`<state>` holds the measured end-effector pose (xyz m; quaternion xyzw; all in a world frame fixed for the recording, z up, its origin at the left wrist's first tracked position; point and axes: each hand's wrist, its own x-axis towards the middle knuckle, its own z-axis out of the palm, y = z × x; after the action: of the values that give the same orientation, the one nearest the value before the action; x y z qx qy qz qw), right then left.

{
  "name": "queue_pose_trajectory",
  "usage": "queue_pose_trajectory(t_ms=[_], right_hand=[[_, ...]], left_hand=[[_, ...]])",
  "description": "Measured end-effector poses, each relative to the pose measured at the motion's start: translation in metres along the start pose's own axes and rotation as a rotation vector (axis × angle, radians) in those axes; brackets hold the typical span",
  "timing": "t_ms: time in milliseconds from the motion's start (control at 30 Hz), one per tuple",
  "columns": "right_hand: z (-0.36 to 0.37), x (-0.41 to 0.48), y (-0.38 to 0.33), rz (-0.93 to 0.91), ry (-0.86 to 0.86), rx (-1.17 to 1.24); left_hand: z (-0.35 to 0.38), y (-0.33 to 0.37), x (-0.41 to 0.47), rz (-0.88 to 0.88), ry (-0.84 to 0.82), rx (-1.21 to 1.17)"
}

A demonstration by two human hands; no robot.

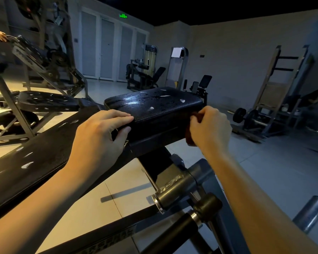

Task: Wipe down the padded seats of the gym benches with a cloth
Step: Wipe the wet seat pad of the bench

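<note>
Left fingers [117, 115] lie flat on the seat pad [154, 101]; right fingers [206, 114] clamp the cloth [188, 134].

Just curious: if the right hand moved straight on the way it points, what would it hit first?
The end of the black seat pad, probably; the right hand and its cloth look nearly against it, depth unclear.

A dim gym: pale tiled floor [273, 171], white doors [106, 50] under a green sign [123, 15], weight machines [143, 74] along bare walls [237, 52].
</note>
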<state>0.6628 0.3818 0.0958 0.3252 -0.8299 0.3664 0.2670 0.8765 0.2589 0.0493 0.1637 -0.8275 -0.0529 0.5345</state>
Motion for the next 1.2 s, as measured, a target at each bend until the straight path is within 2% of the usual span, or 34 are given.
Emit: queue_pose_trajectory(t_ms=[67, 167, 267, 400, 533, 600, 667, 767, 867, 933, 1100, 1200], right_hand=[[0.003, -0.015, -0.017, -0.05, -0.033, 0.051], [0.01, -0.057, -0.051, -0.278, -0.187, 0.163], [0.009, -0.066, -0.058, -0.439, -0.176, 0.136], [0.008, -0.034, -0.03, -0.299, -0.18, 0.109], [-0.001, -0.001, -0.002, -0.068, -0.056, -0.015], [-0.004, -0.002, -0.007, -0.035, -0.028, -0.017], [0.001, -0.02, -0.022, -0.088, -0.078, 0.055], [0.01, -0.061, -0.052, -0.274, -0.232, 0.202], [0.012, -0.072, -0.059, -0.433, -0.234, 0.176], [0.012, -0.053, -0.044, -0.369, -0.198, 0.131], [-0.004, 0.013, 0.014, -0.004, -0.033, -0.036], [-0.002, 0.007, 0.008, 0.019, -0.036, -0.003]], left_hand=[[0.0, 0.001, 0.0, 0.003, 0.002, 0.003], [0.001, 0.0, -0.001, 0.014, 0.01, 0.016], [0.002, -0.002, -0.001, 0.023, 0.012, 0.02], [0.001, -0.002, -0.001, 0.019, 0.012, -0.002], [0.001, -0.001, -0.001, 0.017, 0.012, 0.007], [0.001, -0.001, -0.002, 0.017, 0.027, 0.01], [0.002, 0.0, -0.002, 0.021, 0.037, 0.008], [0.004, -0.001, -0.002, 0.035, 0.043, 0.008], [0.004, -0.002, -0.001, 0.037, 0.043, 0.009], [0.003, -0.002, -0.001, 0.033, 0.046, 0.001], [0.003, -0.002, -0.001, 0.031, 0.039, 0.003], [0.004, -0.001, -0.001, 0.038, 0.05, 0.012]])
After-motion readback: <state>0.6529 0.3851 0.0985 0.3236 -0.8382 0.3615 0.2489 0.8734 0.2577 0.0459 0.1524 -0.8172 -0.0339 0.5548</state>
